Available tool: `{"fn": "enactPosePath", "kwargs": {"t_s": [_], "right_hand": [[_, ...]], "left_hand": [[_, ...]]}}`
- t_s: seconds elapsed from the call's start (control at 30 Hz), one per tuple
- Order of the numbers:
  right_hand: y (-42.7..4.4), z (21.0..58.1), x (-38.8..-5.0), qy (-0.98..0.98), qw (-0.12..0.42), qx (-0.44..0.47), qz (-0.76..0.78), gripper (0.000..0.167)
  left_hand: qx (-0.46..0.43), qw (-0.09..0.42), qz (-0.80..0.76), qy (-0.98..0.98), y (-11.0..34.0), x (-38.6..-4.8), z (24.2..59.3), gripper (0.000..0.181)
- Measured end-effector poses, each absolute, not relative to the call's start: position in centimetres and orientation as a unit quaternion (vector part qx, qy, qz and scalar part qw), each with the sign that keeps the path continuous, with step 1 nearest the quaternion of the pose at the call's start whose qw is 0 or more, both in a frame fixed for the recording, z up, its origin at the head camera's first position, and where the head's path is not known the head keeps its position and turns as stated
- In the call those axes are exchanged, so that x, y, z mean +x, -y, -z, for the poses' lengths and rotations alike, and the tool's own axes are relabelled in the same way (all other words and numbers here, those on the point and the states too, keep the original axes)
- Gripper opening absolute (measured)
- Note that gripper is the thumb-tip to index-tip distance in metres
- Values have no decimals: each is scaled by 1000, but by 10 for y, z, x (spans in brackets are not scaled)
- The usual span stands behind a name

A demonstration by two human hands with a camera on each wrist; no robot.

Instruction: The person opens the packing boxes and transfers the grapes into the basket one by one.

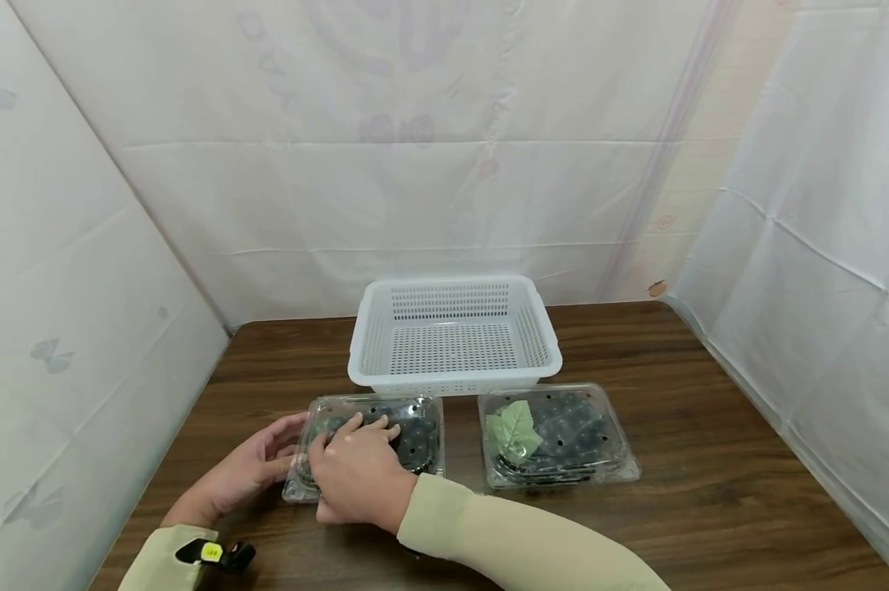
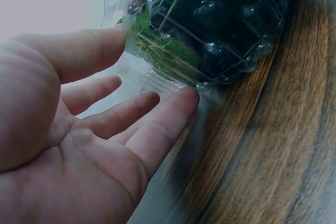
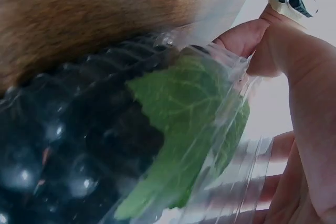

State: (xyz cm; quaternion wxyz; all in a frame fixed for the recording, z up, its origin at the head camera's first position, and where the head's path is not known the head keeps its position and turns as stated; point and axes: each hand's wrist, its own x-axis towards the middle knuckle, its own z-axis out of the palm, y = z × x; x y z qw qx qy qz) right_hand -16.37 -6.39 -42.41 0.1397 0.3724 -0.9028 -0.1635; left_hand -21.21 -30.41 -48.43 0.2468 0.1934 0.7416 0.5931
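Note:
A clear plastic clamshell box of dark grapes [image 1: 418, 439] lies on the table, with a green leaf [image 2: 170, 56] inside its left end. My right hand [image 1: 359, 472] rests over the lid, fingers spread, thumb by the near edge. In the right wrist view, its fingers [image 3: 270, 187] show beside the clear plastic. At the box's left end is my left hand [image 1: 248, 468], palm turned toward it, fingers loosely extended, fingertips at the plastic. A second clamshell box of dark grapes [image 1: 573, 431], with a leaf on its left side, lies to the right.
A white perforated plastic basket [image 1: 455, 382] stands behind the two boxes. The dark wood table [image 1: 710, 427] is bounded by pale sheeting [image 1: 444, 197] at the back and on both sides. A black strap with a yellow tag [image 1: 211, 552] sits on the left wrist.

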Motion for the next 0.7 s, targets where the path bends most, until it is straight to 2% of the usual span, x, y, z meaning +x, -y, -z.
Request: {"fn": "enactPosePath", "kwargs": {"t_s": [0.2,0.43,0.7], "right_hand": [[71,425,-164,899,160,371,170,67],[72,429,-167,889,195,374,176,72],[75,432,-170,884,209,383,166,72]], "left_hand": [[193,252,-597,-737,305,-210,483,75],[213,268,-598,-724,306,-209,481,87],[226,264,-606,-715,307,-211,486,85]]}}
